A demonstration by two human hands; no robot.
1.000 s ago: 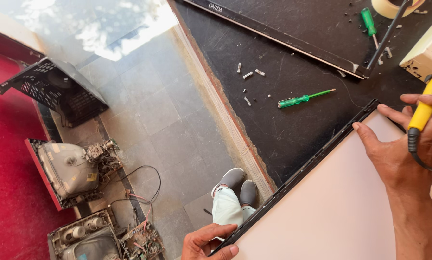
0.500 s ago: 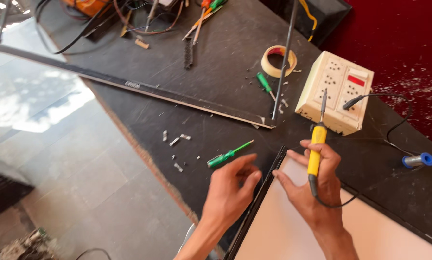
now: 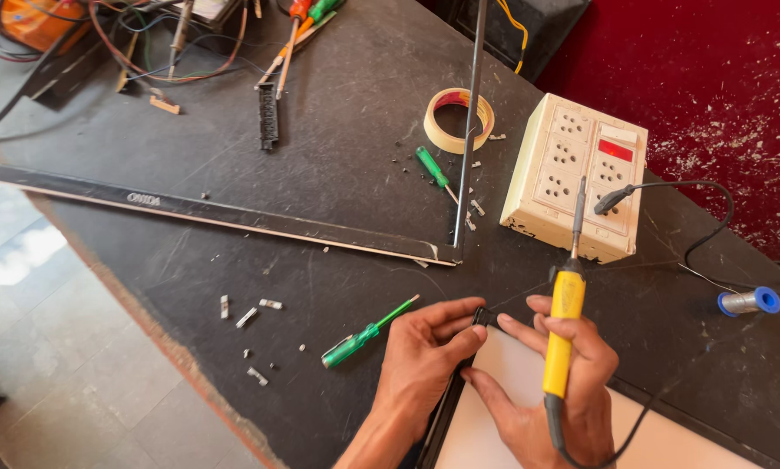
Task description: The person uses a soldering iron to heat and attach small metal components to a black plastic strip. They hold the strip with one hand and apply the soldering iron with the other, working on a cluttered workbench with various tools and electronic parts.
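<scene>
So right at the bottom there's a flat white panel with a thin black frame (image 3: 581, 434) lying on the dark scuffed table (image 3: 338, 174), and both hands meet at its top corner. The left hand (image 3: 420, 365) has its fingers curled and pressed on the frame's corner, while the right hand (image 3: 551, 391) is wrapped around a yellow-handled soldering iron (image 3: 565, 326), tip pointing up and away, with its thumb and forefinger also touching the frame edge. Just left of the hands lies a translucent green-handled screwdriver (image 3: 366, 333), with a few small loose metal bits (image 3: 249, 314) beyond it. Further up there's a cream plastic socket board with a red switch (image 3: 572, 174), a spool of solder wire (image 3: 749, 301) to the right, a long black bezel strip (image 3: 216, 217) and a roll of beige masking tape (image 3: 458, 120).
</scene>
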